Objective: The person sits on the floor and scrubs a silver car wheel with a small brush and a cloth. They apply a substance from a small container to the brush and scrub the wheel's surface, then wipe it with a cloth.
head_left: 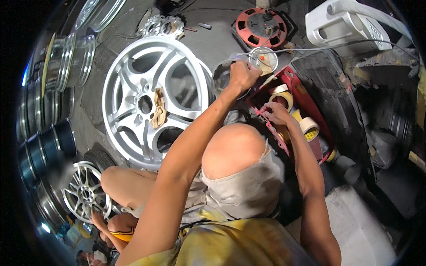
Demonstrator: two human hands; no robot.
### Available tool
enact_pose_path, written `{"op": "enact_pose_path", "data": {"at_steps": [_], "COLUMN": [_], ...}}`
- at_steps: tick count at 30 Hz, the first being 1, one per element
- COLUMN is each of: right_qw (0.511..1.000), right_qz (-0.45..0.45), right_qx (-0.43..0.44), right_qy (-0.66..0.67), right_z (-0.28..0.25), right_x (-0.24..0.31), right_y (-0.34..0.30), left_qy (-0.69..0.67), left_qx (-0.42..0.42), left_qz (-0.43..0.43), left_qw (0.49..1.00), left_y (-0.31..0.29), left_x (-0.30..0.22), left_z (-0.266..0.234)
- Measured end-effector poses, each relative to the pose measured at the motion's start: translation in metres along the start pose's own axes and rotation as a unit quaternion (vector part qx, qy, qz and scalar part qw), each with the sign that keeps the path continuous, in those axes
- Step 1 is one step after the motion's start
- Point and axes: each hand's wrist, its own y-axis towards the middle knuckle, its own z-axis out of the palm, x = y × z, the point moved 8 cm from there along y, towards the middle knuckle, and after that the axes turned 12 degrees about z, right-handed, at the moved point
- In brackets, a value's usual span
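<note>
A grey floor (217, 37) carries a silver five-spoke metal wheel rim (131, 103), face up; toward the floor's far edge lie a round red-and-black reel (265, 29) and scalloped silver rings (177, 26). An open red plastic bin (303, 91) stands toward its right edge.

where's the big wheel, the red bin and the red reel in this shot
big wheel (132, 108): head view, on its hub face, left of the centre hole
red bin (304, 95): head view, on its right wall
red reel (262, 29): head view, middle of its face
</note>
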Motion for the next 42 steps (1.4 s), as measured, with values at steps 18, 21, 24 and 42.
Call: {"op": "enact_pose_path", "data": {"at_steps": [18,21,24,42], "right_qw": [0.998,0.999,0.994,0.976], "right_qz": [0.010,0.029,0.071,-0.149], "right_qx": [0.004,0.002,-0.051,-0.131], "right_qy": [-0.064,-0.034,0.061,0.092], "right_z": [-0.030,-0.031,-0.063,-0.085], "right_x": [-0.002,0.009,0.012,0.392], "right_y": [-0.023,-0.018,-0.028,-0.140], "left_qy": [-0.018,0.011,-0.024,-0.163], "left_qx": [-0.121,-0.112,-0.077,-0.159], "left_qz": [0.123,0.078,0.065,0.079], "left_qw": [0.985,0.991,0.995,0.970], "left_y": [-0.219,-0.262,-0.274,-0.296], "left_x": [-0.068,-0.065,-0.059,-0.040], "left_z": [-0.254,-0.278,-0.276,-0.280]}}
